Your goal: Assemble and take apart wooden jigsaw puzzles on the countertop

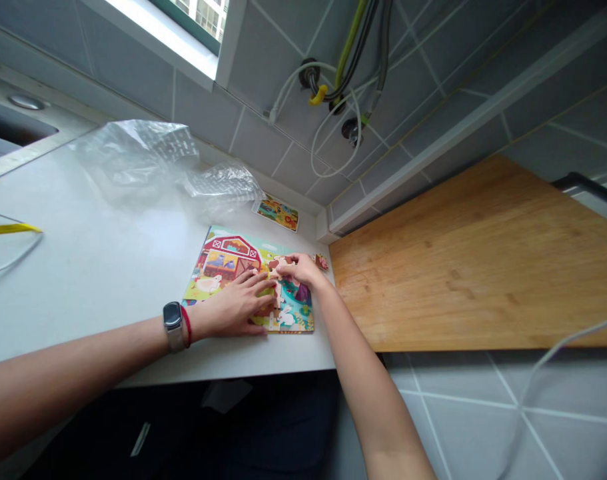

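Observation:
A colourful farm jigsaw puzzle [233, 247] with a red barn and animals lies flat on the white counter. My left hand [240, 303], with a watch [172, 315] and a red band at its wrist, rests on the puzzle with fingers spread and covers part of the picture. At the puzzle's upper right, my right hand [302, 271] pinches a brown and white puzzle piece [279, 265] over the board. Whether that piece sits in its slot I cannot tell. Just beyond my right hand, another small puzzle piece [321, 261] lies near the counter's right edge.
Crumpled clear plastic wrap [143, 160] spreads over the back of the counter [83, 267]. A small picture card [278, 213] lies against the back ledge. To the right is a wooden board [483, 267]. Hoses and cables [350, 60] hang on the tiled wall; a yellow strip [10, 229] is at left.

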### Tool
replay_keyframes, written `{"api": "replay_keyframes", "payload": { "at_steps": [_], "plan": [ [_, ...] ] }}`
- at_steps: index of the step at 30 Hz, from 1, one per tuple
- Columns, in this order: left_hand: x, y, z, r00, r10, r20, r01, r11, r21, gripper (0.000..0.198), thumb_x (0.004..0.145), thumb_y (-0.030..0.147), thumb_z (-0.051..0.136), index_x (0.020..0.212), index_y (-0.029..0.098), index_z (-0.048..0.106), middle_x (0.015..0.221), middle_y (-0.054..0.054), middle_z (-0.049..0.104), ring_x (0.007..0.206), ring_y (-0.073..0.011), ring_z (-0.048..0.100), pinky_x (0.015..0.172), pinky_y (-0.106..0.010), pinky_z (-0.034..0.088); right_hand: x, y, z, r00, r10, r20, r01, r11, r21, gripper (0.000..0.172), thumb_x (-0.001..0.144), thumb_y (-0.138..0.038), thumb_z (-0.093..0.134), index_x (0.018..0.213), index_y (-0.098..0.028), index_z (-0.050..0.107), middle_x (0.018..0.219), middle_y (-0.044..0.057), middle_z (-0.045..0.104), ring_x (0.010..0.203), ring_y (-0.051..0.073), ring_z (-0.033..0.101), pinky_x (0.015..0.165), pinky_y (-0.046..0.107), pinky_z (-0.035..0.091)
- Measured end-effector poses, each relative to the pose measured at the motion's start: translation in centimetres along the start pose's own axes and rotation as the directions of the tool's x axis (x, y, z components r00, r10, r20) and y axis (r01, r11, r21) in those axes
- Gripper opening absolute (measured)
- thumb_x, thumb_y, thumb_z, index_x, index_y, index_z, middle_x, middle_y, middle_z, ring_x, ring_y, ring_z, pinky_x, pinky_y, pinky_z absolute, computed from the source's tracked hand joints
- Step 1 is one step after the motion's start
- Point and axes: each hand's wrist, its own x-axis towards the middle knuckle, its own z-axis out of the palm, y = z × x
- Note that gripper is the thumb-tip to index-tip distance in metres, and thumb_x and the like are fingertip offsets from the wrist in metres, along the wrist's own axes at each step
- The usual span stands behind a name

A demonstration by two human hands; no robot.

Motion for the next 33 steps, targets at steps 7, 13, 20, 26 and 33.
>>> {"api": "replay_keyframes", "payload": {
  "at_steps": [7, 13, 20, 26, 33],
  "plan": [
    [-0.1, 0.0, 0.2, 1.0, -0.015, -0.002, 0.015, 1.0, 0.007, 0.058, 0.088, 0.06, 0.075, 0.134, 0.025, 0.069, 0.152, -0.016, 0.06, 0.144, -0.0413, 0.049, 0.124, -0.059, 0.029, 0.7, -0.7, 2.2, 0.996, 0.028, -0.089, -0.037, 0.994, -0.099, 0.046, 0.053, -0.023, 0.094, 0.092, -0.02, 0.07, 0.083, -0.001, 0.074, 0.08, 0.02, 0.07, 0.073, 0.028, 0.055],
    [0.0, 0.1, 0.1, 0.999, -0.024, 0.03, 0.024, 1.0, -0.003, 0.06, 0.089, 0.061, 0.073, 0.135, 0.023, 0.069, 0.157, -0.019, 0.053, 0.147, -0.043, 0.046, 0.123, -0.063, 0.028, 1.1, -0.9, 2.9, 0.995, 0.033, -0.096, -0.038, 0.998, -0.057, 0.045, 0.055, -0.028, 0.096, 0.09, -0.019, 0.069, 0.081, -0.001, 0.077, 0.075, 0.017, 0.071, 0.068, 0.025, 0.054],
    [0.0, -0.1, 0.5, 1.0, -0.018, 0.0, 0.018, 1.0, 0.018, 0.059, 0.088, 0.059, 0.076, 0.134, 0.024, 0.069, 0.153, -0.018, 0.058, 0.142, -0.0418, 0.049, 0.121, -0.059, 0.03, 1.2, -0.7, 2.8, 0.989, 0.055, -0.138, -0.055, 0.998, 0.006, 0.041, 0.054, -0.027, 0.096, 0.082, -0.022, 0.067, 0.076, -0.002, 0.075, 0.077, 0.019, 0.072, 0.069, 0.026, 0.056],
    [0.0, -0.1, 0.5, 1.0, -0.012, 0.006, 0.012, 1.0, 0.013, 0.057, 0.088, 0.061, 0.075, 0.131, 0.025, 0.07, 0.153, -0.017, 0.057, 0.14, -0.042, 0.051, 0.12, -0.06, 0.03, 0.4, -1.1, 2.5, 0.984, 0.107, -0.143, -0.086, 0.985, 0.148, 0.053, 0.055, -0.023, 0.097, 0.094, -0.022, 0.062, 0.077, -0.002, 0.075, 0.071, 0.019, 0.073, 0.062, 0.027, 0.058],
    [-0.1, -0.2, 0.6, 1.0, -0.003, -0.004, 0.003, 1.0, -0.001, 0.053, 0.087, 0.06, 0.077, 0.128, 0.027, 0.071, 0.154, -0.014, 0.057, 0.144, -0.0406, 0.047, 0.121, -0.058, 0.029, -1.3, -2.3, 1.0, 0.987, 0.143, -0.074, -0.114, 0.945, 0.306, 0.05, 0.062, -0.014, 0.095, 0.094, -0.02, 0.058, 0.072, 0.0, 0.075, 0.063, 0.018, 0.072, 0.056, 0.026, 0.058]
  ]
}}
